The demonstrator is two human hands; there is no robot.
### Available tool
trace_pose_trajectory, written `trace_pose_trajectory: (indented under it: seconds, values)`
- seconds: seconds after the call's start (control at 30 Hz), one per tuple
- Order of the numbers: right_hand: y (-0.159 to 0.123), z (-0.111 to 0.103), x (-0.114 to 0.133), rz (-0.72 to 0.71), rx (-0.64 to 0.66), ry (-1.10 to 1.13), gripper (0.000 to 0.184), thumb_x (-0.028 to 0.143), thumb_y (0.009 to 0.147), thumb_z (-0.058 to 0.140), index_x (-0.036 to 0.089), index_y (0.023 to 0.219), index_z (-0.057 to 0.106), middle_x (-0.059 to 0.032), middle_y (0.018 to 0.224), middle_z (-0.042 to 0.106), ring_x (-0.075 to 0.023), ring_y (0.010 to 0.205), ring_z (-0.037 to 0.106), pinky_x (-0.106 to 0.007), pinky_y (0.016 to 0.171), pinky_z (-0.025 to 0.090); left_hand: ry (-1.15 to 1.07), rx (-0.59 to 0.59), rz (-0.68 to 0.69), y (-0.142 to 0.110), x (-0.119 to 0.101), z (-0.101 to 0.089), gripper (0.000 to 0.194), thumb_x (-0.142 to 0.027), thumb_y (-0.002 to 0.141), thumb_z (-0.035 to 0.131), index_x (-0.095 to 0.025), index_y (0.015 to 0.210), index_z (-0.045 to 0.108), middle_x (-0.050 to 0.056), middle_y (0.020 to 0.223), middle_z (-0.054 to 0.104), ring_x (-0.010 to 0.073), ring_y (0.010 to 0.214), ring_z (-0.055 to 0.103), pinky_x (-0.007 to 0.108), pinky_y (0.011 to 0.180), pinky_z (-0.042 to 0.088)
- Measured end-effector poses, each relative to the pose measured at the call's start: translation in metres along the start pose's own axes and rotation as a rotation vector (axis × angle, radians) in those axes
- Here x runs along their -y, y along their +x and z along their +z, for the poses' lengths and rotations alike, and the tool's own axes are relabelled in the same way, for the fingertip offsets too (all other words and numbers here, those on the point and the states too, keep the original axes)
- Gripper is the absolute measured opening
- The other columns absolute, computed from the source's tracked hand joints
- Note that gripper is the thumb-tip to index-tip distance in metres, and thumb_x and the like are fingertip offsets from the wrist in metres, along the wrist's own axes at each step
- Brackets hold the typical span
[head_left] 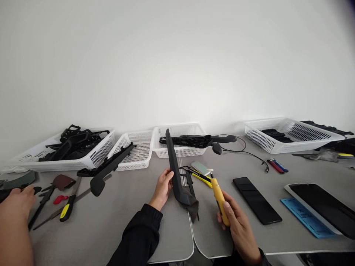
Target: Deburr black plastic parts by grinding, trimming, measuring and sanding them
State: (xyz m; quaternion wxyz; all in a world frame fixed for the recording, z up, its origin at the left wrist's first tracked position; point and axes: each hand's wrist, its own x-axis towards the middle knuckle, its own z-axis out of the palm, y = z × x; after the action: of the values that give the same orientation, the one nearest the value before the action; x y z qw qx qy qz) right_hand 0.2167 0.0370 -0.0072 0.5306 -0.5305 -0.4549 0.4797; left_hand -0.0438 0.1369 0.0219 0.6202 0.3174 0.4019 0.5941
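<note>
My left hand (163,187) is closed round a long black plastic trim piece (173,166), held upright and slightly tilted, its angled lower end towards me. A dark scrap of cloth or sandpaper (195,207) shows by that lower end; whether it touches is unclear. My right hand (235,218) grips a yellow-handled tool (220,199) with a small pale tip pointing up and away; its exact kind is unclear. The tip is apart from the trim piece. Between my hands lie black calipers (190,183), a yellow utility knife (203,179) and a pale green block (201,168).
Another person's hand (19,201) is at the left, near files and a yellow-black handle (67,210). White baskets (138,147) with black parts line the wall. A phone (256,199), a blue plate (306,218) and a thin cable (255,157) lie right.
</note>
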Motion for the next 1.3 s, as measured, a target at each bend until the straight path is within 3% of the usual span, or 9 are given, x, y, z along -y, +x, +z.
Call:
trace_pose_trajectory:
  seconds: [0.13,0.3,0.43,0.6,0.87,0.97,1.1,1.2,1.3]
  values:
    - [0.001,-0.002,0.003,0.07,0.016,0.097,0.079,0.076,0.094,0.069,0.021,0.15,0.066,-0.001,0.069,0.059,-0.0214,0.06,0.055,-0.033,0.052,0.044,0.082,0.009,0.033,0.002,-0.003,-0.004,0.057,-0.044,0.08,0.091,-0.018,0.128,0.076,0.007,0.1,0.083,0.0218,0.085,0.076,0.028,0.068,0.058]
    - [0.003,-0.008,-0.003,0.141,0.045,0.206,0.086,0.068,0.085,0.084,0.017,0.151,0.066,-0.0023,0.077,0.067,-0.0177,0.065,0.057,-0.03,0.061,0.046,0.115,0.065,0.048,0.004,-0.005,-0.007,0.051,-0.044,0.078,0.092,-0.018,0.119,0.076,0.007,0.103,0.082,0.0223,0.091,0.075,0.029,0.074,0.058]
    - [0.003,-0.01,-0.003,0.169,0.081,0.305,0.084,0.062,0.089,0.082,0.015,0.156,0.062,-0.0049,0.079,0.074,-0.02,0.066,0.061,-0.035,0.07,0.052,0.098,0.092,0.075,0.001,-0.005,-0.002,0.052,-0.039,0.073,0.097,-0.02,0.115,0.074,0.004,0.102,0.08,0.0208,0.088,0.074,0.03,0.075,0.058]
    - [0.004,-0.009,-0.002,0.172,0.112,0.445,0.08,0.049,0.083,0.088,0.021,0.154,0.064,-0.0164,0.126,0.079,-0.0228,0.074,0.069,-0.041,0.072,0.058,0.111,0.015,0.126,0.0,-0.003,0.003,0.047,-0.046,0.067,0.1,-0.016,0.089,0.072,0.004,0.085,0.076,0.02,0.079,0.071,0.033,0.073,0.059]
    - [0.007,-0.008,-0.005,0.152,0.154,0.524,0.077,0.043,0.081,0.09,0.029,0.152,0.066,-0.0191,0.157,0.063,-0.0233,0.082,0.072,-0.043,0.074,0.062,0.269,0.03,0.27,-0.008,-0.003,0.009,0.052,-0.061,0.086,0.085,-0.016,0.11,0.073,-0.001,0.07,0.068,0.0184,0.066,0.064,0.034,0.069,0.054]
    - [0.007,-0.008,-0.004,0.145,0.148,0.52,0.075,0.044,0.083,0.089,0.028,0.152,0.066,-0.0197,0.158,0.063,-0.0231,0.081,0.072,-0.042,0.073,0.062,0.315,0.093,0.263,-0.015,-0.003,0.014,0.054,-0.064,0.095,0.075,-0.016,0.118,0.074,-0.002,0.07,0.063,0.0166,0.067,0.061,0.032,0.069,0.052]
    - [0.008,-0.006,-0.002,0.133,0.134,0.507,0.072,0.045,0.083,0.09,0.028,0.149,0.069,-0.0187,0.155,0.065,-0.0229,0.081,0.072,-0.041,0.073,0.061,0.298,0.263,0.157,-0.022,-0.004,0.015,0.062,-0.059,0.101,0.07,-0.019,0.148,0.063,-0.005,0.068,0.057,0.0145,0.064,0.059,0.03,0.07,0.05]
    - [0.008,-0.006,0.0,0.135,0.124,0.498,0.071,0.044,0.083,0.09,0.029,0.149,0.069,-0.0178,0.154,0.066,-0.0232,0.082,0.072,-0.041,0.073,0.061,0.252,0.469,0.094,-0.024,-0.006,0.014,0.064,-0.045,0.098,0.079,-0.024,0.154,0.059,0.005,0.094,0.077,0.0221,0.09,0.073,0.037,0.086,0.057]
    - [0.008,-0.006,0.001,0.134,0.108,0.501,0.069,0.04,0.083,0.088,0.029,0.148,0.07,-0.0174,0.153,0.067,-0.0235,0.082,0.072,-0.041,0.073,0.061,0.182,0.649,0.02,-0.025,-0.008,0.015,0.062,-0.037,0.094,0.084,-0.026,0.152,0.064,0.015,0.129,0.079,0.0316,0.12,0.075,0.045,0.1,0.059]
